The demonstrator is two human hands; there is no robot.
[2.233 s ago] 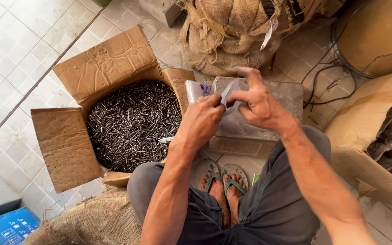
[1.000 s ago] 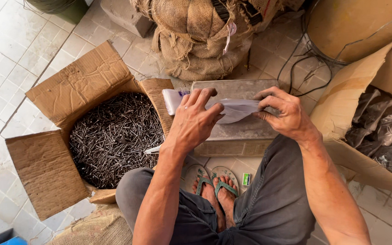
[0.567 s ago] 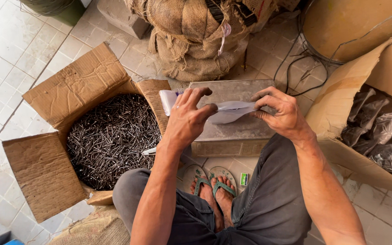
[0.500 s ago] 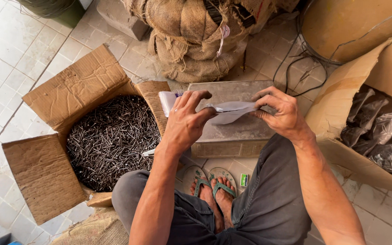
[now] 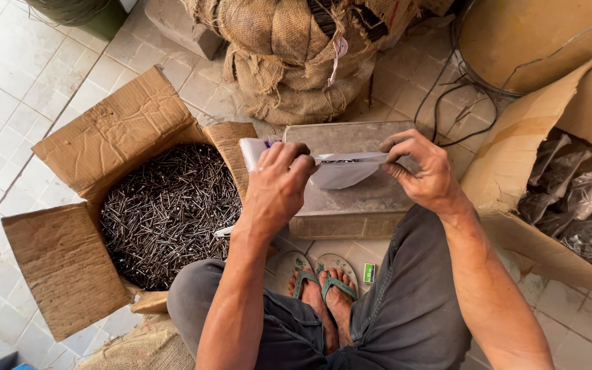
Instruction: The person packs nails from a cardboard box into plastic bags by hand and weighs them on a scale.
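Views: one only, a head-worn camera; no second view, so no shared ground.
Position: above a seated person, over the lap.
Direction: steeply downward and slightly forward, onto a tiled floor (image 5: 8, 75).
Nearness: close; forearms, knees and sandalled feet (image 5: 323, 291) fill the lower centre.
Centre of frame: left hand (image 5: 272, 192) and right hand (image 5: 423, 171), over a grey metal box (image 5: 358, 199).
Left edge: open carton of nails (image 5: 166, 209).
Right edge: carton of bagged goods (image 5: 570, 199), cropped.
Top edge: burlap sacks (image 5: 296, 55), partly cropped.
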